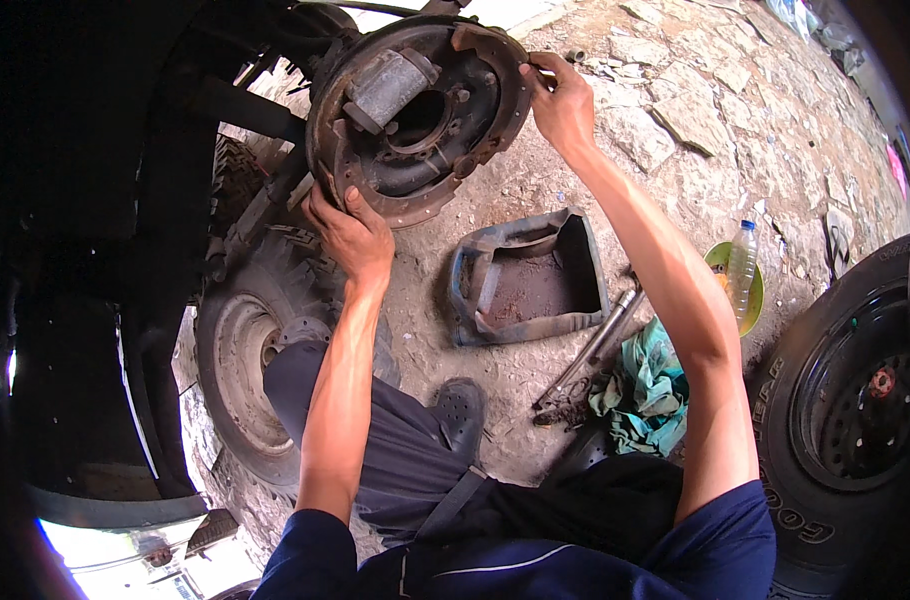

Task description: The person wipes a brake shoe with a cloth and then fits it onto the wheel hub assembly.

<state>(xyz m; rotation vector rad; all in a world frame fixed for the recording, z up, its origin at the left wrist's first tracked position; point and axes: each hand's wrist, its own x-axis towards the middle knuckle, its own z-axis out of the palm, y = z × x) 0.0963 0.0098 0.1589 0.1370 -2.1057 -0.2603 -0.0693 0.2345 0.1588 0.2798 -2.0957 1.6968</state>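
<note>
A rusty round drum-brake plate [385,170] is at the top centre, on the axle end of a dark vehicle. On its face sit a grey cylindrical block [390,88] and curved brown brake shoes [513,85] along the rim. My left hand [357,240] is closed on the lower left rim, thumb on the front and fingers partly hidden behind. At the upper right edge, my right hand [563,108] pinches the outer edge of the right-hand brake shoe. Its fingertips are partly hidden there.
Below the plate lies a cut-open container [462,285] with brown dirt inside. Metal bar tools [593,345], a green rag [647,385] and a green bowl [756,305] with a plastic bottle [741,265] lie rightward. Wheels stand left [237,350] and right [797,430].
</note>
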